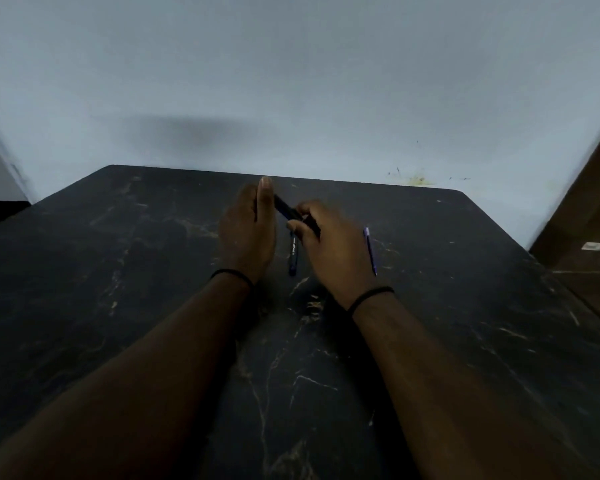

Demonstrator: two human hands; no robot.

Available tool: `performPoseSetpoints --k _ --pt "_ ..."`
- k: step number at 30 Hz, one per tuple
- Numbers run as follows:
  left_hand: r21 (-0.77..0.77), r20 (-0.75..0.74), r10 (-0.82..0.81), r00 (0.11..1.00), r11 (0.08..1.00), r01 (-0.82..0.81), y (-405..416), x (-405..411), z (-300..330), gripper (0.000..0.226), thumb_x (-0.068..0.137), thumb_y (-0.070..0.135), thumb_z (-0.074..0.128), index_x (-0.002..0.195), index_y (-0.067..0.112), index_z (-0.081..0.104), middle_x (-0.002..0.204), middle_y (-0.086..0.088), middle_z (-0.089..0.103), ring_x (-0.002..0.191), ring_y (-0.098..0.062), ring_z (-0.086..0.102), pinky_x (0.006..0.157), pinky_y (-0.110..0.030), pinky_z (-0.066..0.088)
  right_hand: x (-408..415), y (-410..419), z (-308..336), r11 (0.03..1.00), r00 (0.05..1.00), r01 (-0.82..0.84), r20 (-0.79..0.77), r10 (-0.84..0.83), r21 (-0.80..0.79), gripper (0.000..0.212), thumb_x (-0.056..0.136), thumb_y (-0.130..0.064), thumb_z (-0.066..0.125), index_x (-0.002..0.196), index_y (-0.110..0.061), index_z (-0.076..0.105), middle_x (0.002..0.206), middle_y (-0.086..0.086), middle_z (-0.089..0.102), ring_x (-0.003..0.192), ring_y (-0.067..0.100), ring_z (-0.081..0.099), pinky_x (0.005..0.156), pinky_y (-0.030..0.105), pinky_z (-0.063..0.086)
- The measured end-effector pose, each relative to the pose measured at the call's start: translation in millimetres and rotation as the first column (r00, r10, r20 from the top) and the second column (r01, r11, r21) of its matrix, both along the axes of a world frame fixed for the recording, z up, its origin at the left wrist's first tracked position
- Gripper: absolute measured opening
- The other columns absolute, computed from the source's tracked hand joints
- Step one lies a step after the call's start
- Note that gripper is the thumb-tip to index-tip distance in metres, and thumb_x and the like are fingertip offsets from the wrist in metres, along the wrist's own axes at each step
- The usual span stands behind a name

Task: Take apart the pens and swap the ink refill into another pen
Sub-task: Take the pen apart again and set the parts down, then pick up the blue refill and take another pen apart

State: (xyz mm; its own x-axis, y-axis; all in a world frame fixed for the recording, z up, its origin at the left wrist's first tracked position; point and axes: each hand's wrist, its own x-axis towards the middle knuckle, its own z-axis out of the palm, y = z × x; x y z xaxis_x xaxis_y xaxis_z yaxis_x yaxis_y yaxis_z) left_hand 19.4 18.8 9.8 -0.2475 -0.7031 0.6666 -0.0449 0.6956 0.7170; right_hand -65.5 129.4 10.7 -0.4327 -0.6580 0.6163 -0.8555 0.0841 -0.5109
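A dark pen (289,211) is held above the black marble table (465,306), slanting from upper left to lower right between both hands. My left hand (248,233) grips its far end, thumb raised alongside. My right hand (329,247) pinches the pen's near end with curled fingers. A second dark pen (293,258) with white lettering lies on the table between my hands, pointing toward me. A thin purple ink refill (370,251) lies on the table just right of my right hand.
The table's far edge meets a pale wall (291,81). A brown wooden surface (582,220) stands past the table's right edge. Both wrists wear black bands.
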Motion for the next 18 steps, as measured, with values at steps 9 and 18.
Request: performPoseSetpoints --k 9,18 --pt "0.015 0.118 0.022 0.993 1.000 -0.024 -8.5 -0.5 -0.6 0.058 0.101 0.046 0.042 0.049 0.021 0.033 0.045 0.005 0.032 0.042 -0.008 0.030 0.048 -0.029 0.023 17.0 -0.5 6.4 0.969 0.981 0.062 -0.194 -0.015 0.239 0.029 0.101 -0.043 0.046 0.091 -0.019 0.059 0.084 0.001 0.064 0.074 0.020 0.058 0.060 0.031 0.034" --pt "0.088 0.024 -0.088 0.996 0.992 0.086 -11.3 5.8 5.5 0.053 0.105 0.035 0.040 0.054 0.021 0.030 0.052 0.000 0.027 0.052 -0.019 0.030 0.054 -0.035 0.024 23.0 -6.1 9.6 0.921 0.956 0.223 -0.258 -0.142 0.319 0.050 0.098 -0.062 0.033 0.073 -0.022 0.050 0.066 -0.004 0.052 0.062 0.020 0.053 0.055 0.034 0.041"
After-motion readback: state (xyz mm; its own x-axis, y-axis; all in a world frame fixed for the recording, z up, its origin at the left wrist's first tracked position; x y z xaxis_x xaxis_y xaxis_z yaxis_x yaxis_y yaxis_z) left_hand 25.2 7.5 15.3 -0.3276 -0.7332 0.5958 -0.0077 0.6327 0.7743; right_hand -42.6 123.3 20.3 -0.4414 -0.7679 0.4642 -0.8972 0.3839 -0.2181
